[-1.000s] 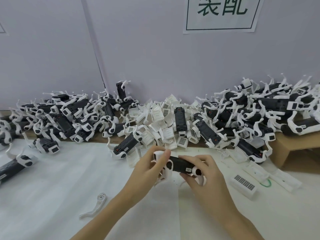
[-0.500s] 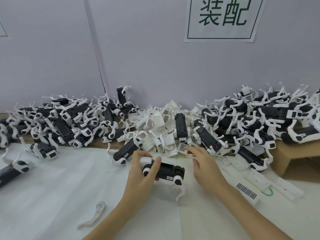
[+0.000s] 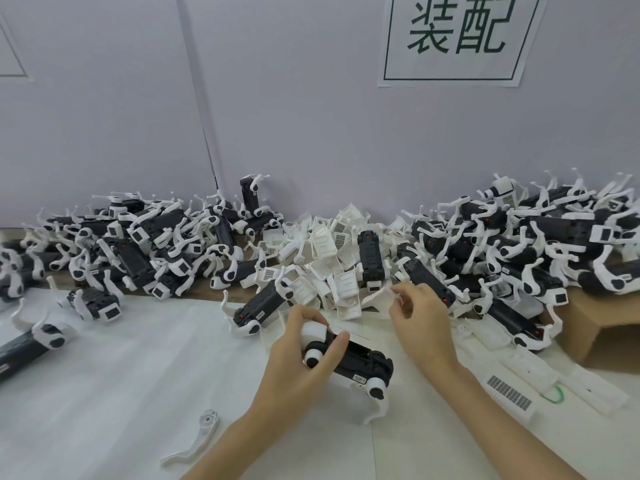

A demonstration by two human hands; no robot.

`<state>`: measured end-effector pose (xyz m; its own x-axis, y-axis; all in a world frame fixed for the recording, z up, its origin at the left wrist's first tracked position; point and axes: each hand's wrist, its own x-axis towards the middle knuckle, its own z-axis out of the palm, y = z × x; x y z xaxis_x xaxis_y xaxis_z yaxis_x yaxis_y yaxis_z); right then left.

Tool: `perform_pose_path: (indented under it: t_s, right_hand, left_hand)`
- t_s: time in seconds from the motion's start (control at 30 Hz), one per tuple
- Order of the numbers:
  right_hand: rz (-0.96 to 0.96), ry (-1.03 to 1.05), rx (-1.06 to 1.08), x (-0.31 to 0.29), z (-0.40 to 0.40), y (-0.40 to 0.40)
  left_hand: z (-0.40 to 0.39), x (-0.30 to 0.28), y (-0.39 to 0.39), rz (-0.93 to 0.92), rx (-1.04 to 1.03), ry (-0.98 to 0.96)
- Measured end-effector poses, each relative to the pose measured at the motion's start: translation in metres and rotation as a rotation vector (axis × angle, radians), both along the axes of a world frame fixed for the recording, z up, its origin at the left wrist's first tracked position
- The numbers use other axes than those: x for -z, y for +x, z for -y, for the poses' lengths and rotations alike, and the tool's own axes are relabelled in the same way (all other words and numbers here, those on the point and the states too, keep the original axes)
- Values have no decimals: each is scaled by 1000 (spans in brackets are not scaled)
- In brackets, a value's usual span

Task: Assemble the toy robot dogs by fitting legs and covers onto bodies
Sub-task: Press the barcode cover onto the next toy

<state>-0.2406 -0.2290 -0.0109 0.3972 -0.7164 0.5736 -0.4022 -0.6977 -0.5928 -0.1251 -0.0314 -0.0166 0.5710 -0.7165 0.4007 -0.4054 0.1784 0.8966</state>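
Left fingers: curled round the left end of a black body (image 3: 349,356), thumb on its near side; the left hand (image 3: 299,367) grips it just above the white sheet (image 3: 121,375).
Right fingers: thumb and forefinger pinch a white cover (image 3: 379,295); the right hand (image 3: 417,318) is at the near edge of the cover heap (image 3: 325,251).
Body: near centre, one white leg (image 3: 375,398) at its right end.
Loose leg (image 3: 195,439): near left on the sheet.
Dog piles: far left (image 3: 138,244) and far right (image 3: 519,247), against the wall.
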Motion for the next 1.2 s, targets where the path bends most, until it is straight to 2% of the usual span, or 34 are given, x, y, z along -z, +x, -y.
perform_pose_path:
  t_s: [0.2,0.3,0.37,0.43,0.53,0.6,0.67,0.77,0.87,0.93,1.0,1.2]
  right_hand:
    - [284,603,-115,-2,-27,-33]
    - [586,1003,-255,1,-38,-43]
    - [760,1171,-355,0,-47,-48]
    - [716,1145,-322,0,-56,-51]
    - [474,907,-230,1,-63,-55]
    - [365,785,-240,0,-65,-57]
    - [360,763,-267,0,-67,-58]
    - [404,841,-260,2,-66,-58]
    - [503,922,-286,2,-63,-59]
    - [575,907,-296,-3,-64,-60]
    - [563,790,-268,-8,-65,-62]
    - [292,405,-227,2,-67,-61]
  left_hand:
    - [1,0,-1,14,-13,8]
    - [1,0,-3,10,-20,18]
    - [1,0,-3,7,-25,19]
    - [1,0,-3,5,-24,20]
    - [1,-1,-4,13,-23,21]
    - [1,-2,-5,16,-19,16]
    - [0,-2,-6,17,-20,15]
    - [-1,-3,-7,29,-22,16]
    - [0,-3,-7,32,-21,19]
    - [0,-2,-7,35,-21,19]
    - [0,-2,-7,46,-20,19]
    - [-1,-1,-8,48,52,24]
